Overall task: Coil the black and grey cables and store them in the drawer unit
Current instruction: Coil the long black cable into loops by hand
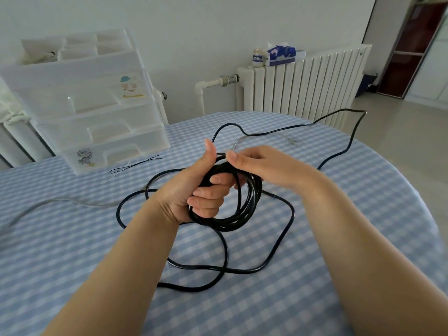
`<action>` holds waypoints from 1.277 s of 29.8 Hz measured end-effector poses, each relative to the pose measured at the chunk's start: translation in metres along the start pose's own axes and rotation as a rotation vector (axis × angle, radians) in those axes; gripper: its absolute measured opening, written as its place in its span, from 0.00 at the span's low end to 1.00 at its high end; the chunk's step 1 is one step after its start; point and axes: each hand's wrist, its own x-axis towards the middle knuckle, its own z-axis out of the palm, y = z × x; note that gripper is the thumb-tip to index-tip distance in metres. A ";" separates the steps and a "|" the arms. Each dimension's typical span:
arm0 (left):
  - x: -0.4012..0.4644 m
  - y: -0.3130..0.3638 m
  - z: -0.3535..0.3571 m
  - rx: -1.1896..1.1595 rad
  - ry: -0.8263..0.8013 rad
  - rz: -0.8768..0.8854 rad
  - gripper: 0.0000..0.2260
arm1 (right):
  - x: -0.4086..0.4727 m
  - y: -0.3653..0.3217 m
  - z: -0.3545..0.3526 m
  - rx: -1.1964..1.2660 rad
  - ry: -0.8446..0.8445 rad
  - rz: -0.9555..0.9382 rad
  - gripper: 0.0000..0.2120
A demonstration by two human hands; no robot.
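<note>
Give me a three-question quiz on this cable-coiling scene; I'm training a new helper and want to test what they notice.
1. True or false: the whole black cable is already coiled in the left hand.
2. What does the right hand do?
A. pinches the cable at the top of the coil
B. pulls a drawer open
C. lies flat on the tablecloth
3. Fill in: the grey cable lies loose on the ___, beside the drawer unit.

Key:
1. False: the fingers grip a coil, but long loops trail over the tablecloth toward the far edge.
2. A
3. tablecloth
</note>
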 end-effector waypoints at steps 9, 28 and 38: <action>0.005 0.002 0.006 0.283 0.510 0.135 0.32 | 0.004 0.002 0.016 0.352 -0.039 0.084 0.26; -0.005 0.003 -0.013 -0.147 -0.147 0.184 0.18 | 0.006 0.005 0.003 0.865 -0.086 0.110 0.20; -0.009 0.017 -0.001 0.349 0.164 0.224 0.15 | 0.002 -0.002 0.005 0.665 0.126 0.095 0.19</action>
